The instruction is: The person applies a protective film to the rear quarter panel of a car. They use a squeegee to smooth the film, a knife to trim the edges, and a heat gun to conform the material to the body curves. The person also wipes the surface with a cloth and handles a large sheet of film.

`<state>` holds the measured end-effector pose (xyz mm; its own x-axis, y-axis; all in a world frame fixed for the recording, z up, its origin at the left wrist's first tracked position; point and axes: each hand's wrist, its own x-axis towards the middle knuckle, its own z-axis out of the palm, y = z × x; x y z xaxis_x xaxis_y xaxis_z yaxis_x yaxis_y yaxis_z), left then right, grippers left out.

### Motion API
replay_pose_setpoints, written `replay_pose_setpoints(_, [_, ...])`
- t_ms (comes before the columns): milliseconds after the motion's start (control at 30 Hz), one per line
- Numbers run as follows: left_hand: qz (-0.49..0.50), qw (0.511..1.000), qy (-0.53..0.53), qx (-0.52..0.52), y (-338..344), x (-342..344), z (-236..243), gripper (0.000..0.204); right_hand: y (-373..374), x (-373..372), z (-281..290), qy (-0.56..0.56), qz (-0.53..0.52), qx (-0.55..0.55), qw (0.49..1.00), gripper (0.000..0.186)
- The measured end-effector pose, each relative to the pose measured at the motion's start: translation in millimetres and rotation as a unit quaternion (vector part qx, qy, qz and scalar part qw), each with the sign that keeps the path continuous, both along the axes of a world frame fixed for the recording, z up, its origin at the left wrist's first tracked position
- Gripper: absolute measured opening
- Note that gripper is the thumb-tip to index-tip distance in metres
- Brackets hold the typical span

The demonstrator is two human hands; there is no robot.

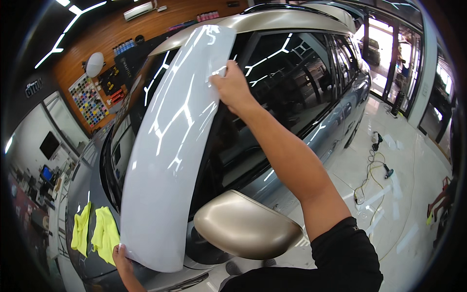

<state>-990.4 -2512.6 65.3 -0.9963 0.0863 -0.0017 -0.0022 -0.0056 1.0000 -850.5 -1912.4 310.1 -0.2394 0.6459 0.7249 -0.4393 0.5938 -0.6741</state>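
Observation:
A long, glossy white sheet of film (175,131) stretches between my two hands in front of the car's front side window and windscreen pillar. My right hand (233,87) pinches its right edge near the upper end, thumb on the face. Down at the lower left corner, my left hand (122,258) grips the sheet with its fingertips; part of that hand is cut off from clear view by the sheet's edge. The sheet curves slightly and reflects the ceiling lights. Just right of its lower part sits the car's gold-coloured side mirror (245,225).
Two yellow-green cloths (104,233) lie on the car's dark bonnet (87,190). The roof (287,19) is gold. On the white floor at right are cables and a hand tool (387,170). Colour swatches (88,100) hang on the wooden wall.

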Motion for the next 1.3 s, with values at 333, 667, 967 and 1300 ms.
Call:
replay_pose_setpoints(333, [-0.157, 0.883, -0.129, 0.424, -23.0, 136.7, -78.1, 0.034, 52.2, 21.4, -35.2, 0.002, 0.128, -0.133, 0.983, 0.013])
replay_pose_setpoints(667, [0.194, 0.914, 0.144, 0.326, -257.3, 205.3, -18.7, 0.020, -189.5, 86.1, 89.0, -0.039, 0.545, -0.083, 0.833, 0.037])
replay_pose_setpoints(967, [0.568, 0.747, 0.213, 0.271, -589.9, 537.4, -163.5, 0.034, -673.5, -14.9, -39.0, -0.310, 0.764, 0.056, 0.564, 0.041])
replay_pose_setpoints(1300, [0.839, 0.536, -0.064, -0.068, -581.7, 788.9, -52.5, 0.051, -797.6, 16.1, -492.8, -0.458, 0.484, 0.743, 0.058, 0.024])
